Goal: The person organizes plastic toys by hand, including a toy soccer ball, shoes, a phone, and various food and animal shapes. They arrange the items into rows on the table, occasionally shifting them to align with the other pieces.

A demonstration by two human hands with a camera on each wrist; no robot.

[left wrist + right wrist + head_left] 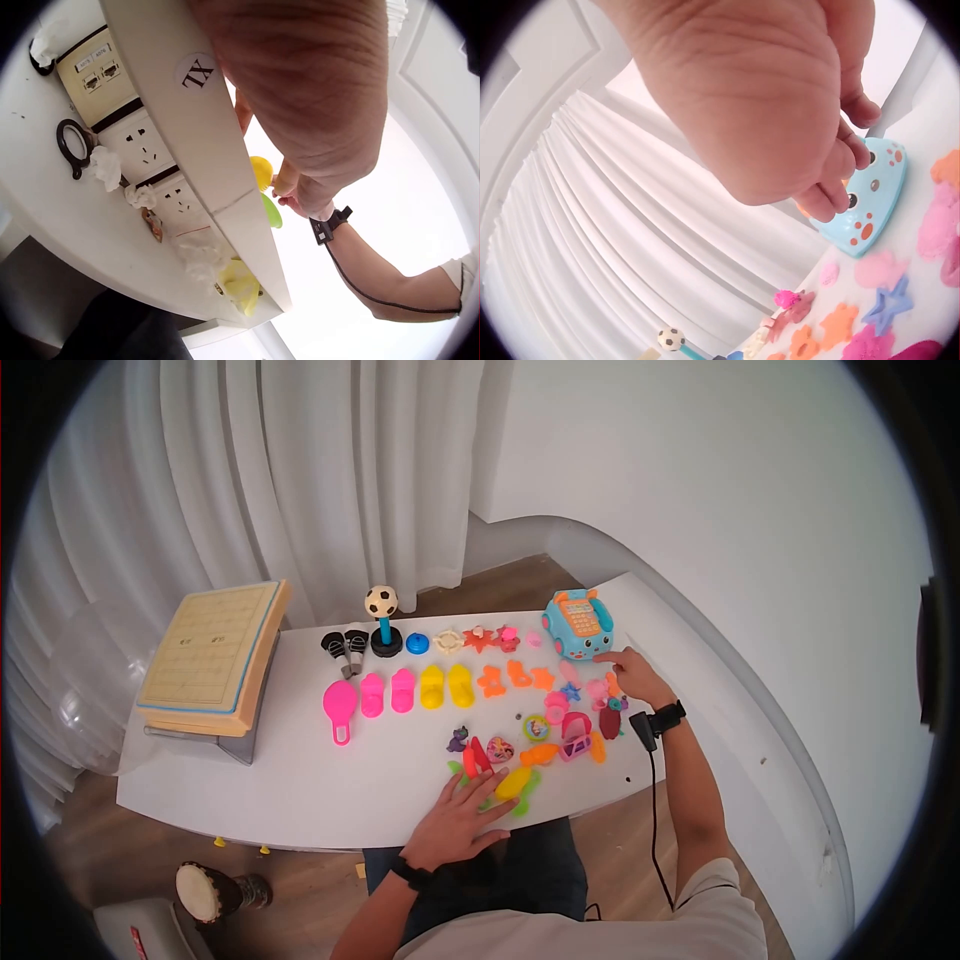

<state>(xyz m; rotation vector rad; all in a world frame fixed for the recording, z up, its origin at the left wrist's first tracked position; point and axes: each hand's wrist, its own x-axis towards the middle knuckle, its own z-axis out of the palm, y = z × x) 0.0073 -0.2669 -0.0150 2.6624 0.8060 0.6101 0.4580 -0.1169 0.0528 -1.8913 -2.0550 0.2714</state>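
Note:
In the head view the right hand (pixel 637 677) is at the front of a blue toy telephone (pixel 580 625), its index finger extended towards the toy's face. The right wrist view shows that hand (pixel 765 112) over the telephone (pixel 870 202), the other fingers bent; contact is hard to tell. The left hand (pixel 455 825) lies with fingers spread at the table's front edge, by a yellow toy (pixel 514 783) and green pieces (pixel 521 806). The left wrist view has the left hand (pixel 307 90) near the yellow toy (pixel 261 173) and a green one (pixel 271 211).
A pink paddle (pixel 340 705), yellow shoes (pixel 431 686) and small coloured toys stand in rows on the white table (pixel 250 790). A football toy (pixel 381 601) stands at the back, a box (pixel 210 650) at the left. A cable (pixel 655 830) hangs from the right wrist.

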